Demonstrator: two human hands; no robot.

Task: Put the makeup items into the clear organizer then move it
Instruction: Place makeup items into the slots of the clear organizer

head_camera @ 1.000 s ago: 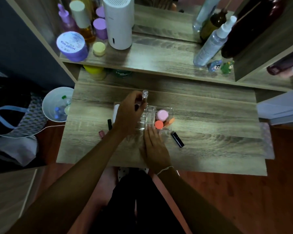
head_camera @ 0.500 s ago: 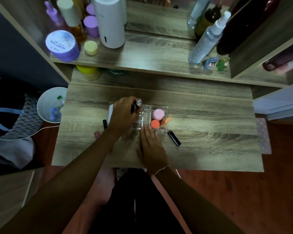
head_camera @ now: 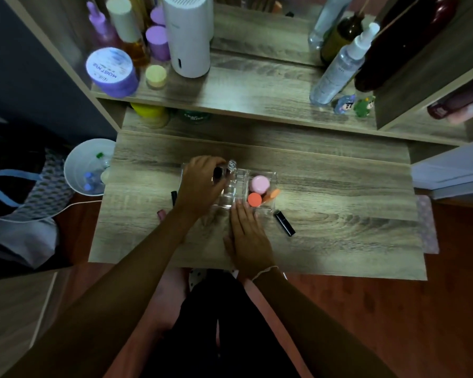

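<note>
Filling most of the frame, a wooden desk [head_camera: 325,214] is seen from above. At centre, the clear organizer [head_camera: 268,177] is steadied by the right hand [head_camera: 247,236], laid flat and open at its lower edge. The left hand [head_camera: 200,184] is closed on a small bottle [head_camera: 231,166] over the organizer's left part. A pink jar [head_camera: 260,184] and orange jar [head_camera: 254,199] are seen inside. A black tube [head_camera: 284,227] lies lower right of it.

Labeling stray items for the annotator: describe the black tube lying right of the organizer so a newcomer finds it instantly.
Start at the wooden desk and find the clear organizer near its middle. Just off its front right corner, right of the flat right hand, lies the black tube on bare wood at a diagonal. It is the only dark, slender item on that side; the organizer's neighbours are pink and orange.
</note>
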